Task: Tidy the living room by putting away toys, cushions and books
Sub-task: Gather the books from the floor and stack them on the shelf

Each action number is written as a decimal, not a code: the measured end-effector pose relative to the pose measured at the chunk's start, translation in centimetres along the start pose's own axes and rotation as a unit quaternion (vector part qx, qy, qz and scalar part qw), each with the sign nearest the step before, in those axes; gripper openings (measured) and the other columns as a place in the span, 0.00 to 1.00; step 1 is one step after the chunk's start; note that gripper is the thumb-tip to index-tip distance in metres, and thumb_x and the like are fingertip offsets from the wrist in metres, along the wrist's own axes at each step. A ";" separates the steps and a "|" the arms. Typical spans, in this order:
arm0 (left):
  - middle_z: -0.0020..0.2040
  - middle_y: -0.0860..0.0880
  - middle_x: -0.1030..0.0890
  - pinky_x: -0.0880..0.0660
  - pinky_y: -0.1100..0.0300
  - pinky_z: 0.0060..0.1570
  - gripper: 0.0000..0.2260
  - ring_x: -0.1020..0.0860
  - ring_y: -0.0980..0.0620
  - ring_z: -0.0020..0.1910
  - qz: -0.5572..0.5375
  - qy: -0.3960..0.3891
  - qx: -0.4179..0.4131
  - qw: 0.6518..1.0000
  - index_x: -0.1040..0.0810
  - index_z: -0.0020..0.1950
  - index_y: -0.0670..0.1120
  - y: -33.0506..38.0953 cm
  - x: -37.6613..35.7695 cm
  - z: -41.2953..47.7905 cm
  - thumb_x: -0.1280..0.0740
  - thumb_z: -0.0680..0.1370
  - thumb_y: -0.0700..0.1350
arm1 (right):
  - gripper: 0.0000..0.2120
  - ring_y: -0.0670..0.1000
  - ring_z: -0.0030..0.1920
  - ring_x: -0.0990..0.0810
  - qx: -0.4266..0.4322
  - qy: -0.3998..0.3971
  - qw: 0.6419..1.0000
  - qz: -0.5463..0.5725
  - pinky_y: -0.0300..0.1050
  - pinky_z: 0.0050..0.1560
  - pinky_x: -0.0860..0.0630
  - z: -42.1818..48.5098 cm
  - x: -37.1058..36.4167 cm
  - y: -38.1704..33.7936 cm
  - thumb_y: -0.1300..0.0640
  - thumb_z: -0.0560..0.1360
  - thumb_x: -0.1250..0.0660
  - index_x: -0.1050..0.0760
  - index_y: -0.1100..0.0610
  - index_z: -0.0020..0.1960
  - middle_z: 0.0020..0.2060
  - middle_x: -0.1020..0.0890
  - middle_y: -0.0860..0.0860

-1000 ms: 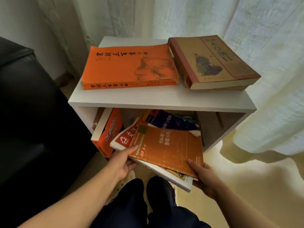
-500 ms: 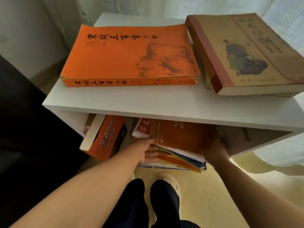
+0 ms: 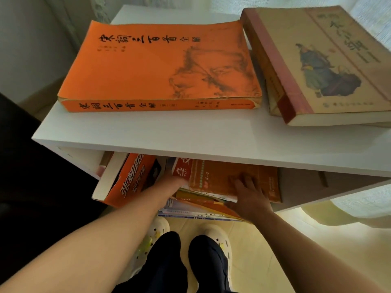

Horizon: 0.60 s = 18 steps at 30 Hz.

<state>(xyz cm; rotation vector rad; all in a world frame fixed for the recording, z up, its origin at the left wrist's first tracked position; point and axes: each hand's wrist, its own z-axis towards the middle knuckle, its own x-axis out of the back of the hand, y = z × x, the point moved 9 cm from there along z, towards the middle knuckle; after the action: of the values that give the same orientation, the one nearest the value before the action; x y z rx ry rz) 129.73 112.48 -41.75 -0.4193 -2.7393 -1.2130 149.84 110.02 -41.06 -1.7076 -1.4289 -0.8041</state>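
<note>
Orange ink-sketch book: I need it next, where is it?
In head view the orange book lies on the white cabinet top, left side, beside the beige book.

One camera, worn on the head, looks forward and steeply down from close above the shelf (image 3: 190,134). Its top with the books (image 3: 160,66) fills the upper frame; the shoes (image 3: 209,230) and floor (image 3: 275,261) lie straight below. The wide-angle lens bends the edges.
</note>
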 end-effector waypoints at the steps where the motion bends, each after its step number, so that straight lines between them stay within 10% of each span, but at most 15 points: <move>1: 0.43 0.52 0.24 0.31 0.63 0.42 0.12 0.25 0.51 0.50 -0.004 -0.022 -0.004 1.000 0.28 0.45 0.52 0.2 -0.6 -0.3 0.33 0.74 0.35 | 0.35 0.58 0.76 0.55 -0.006 0.010 1.000 0.001 0.58 0.72 0.45 0.0 0.1 0.2 0.39 0.74 0.38 0.51 0.46 0.75 0.76 0.51 0.50; 9: 0.72 0.43 0.34 0.37 0.50 0.69 0.22 0.35 0.45 0.71 0.145 0.040 0.005 0.989 0.29 0.67 0.47 -2.3 1.4 1.6 0.38 0.77 0.56 | 0.32 0.58 0.72 0.43 -0.046 0.052 0.997 -0.018 0.59 0.68 0.37 -0.5 0.3 -0.3 0.33 0.72 0.41 0.44 0.48 0.70 0.71 0.42 0.53; 14: 0.69 0.45 0.29 0.37 0.47 0.68 0.49 0.31 0.44 0.67 -0.076 0.030 0.122 0.989 0.35 0.72 0.49 -6.0 1.4 1.9 0.34 0.58 0.75 | 0.33 0.60 0.73 0.45 -0.072 0.040 0.996 -0.022 0.63 0.69 0.40 -0.5 -0.3 -1.0 0.32 0.72 0.43 0.45 0.49 0.69 0.71 0.43 0.54; 18: 0.66 0.45 0.27 0.39 0.47 0.70 0.39 0.30 0.43 0.67 -0.125 0.000 0.111 0.986 0.30 0.68 0.47 -5.8 0.9 2.6 0.33 0.64 0.69 | 0.35 0.61 0.73 0.47 -0.078 0.042 0.996 -0.030 0.63 0.70 0.41 -0.4 -0.5 -1.0 0.31 0.71 0.43 0.45 0.49 0.69 0.71 0.43 0.54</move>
<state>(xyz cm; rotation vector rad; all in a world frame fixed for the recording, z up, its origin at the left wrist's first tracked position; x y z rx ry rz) 127.17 110.85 -47.38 -0.0521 -2.9526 -0.9341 148.79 109.55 -41.10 -1.7314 -1.3964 -1.0314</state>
